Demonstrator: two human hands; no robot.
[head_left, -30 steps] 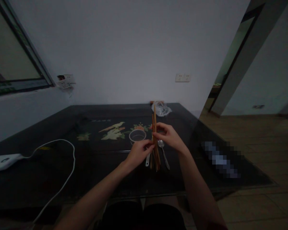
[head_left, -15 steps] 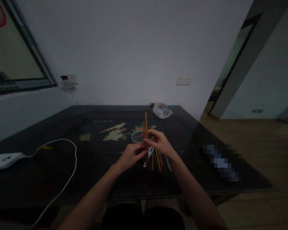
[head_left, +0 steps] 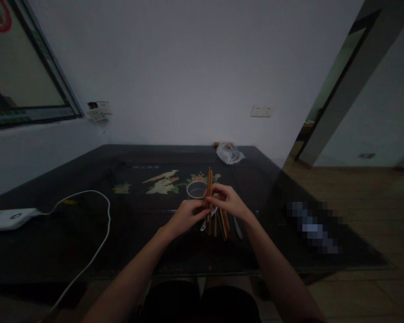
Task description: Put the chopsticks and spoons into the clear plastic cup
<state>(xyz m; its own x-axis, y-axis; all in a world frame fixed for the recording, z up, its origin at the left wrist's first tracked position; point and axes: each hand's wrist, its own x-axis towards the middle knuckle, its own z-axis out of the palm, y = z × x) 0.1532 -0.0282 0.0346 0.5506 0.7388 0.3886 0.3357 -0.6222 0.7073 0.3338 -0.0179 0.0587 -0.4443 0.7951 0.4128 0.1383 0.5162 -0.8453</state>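
While a white device sits at the far left of the frame, its white cable loops over the dark table and runs off towards the lower left. Further right, left of centre, a bird-and-flower picture decorates the tabletop. Near the middle stands a clear round container, with no sticks visible inside it.

Just below the container, the person's left hand pinches the lower part of a few upright chopsticks. These rise at the centre of the frame, and the right hand pinches them slightly higher, between thumb and fingers; their exact number cannot be told. Below the hands lie a pale utensil handle, then several loose chopsticks, then a metal handle, its other end hidden.

As far as can be judged, the handling is partway along: a small group is together in the fingers, while the loose ones remain unsorted on the table.

Beyond them, right of centre, a crumpled plastic bag rests near the wall; at lower right, a pixelated patch hides something.
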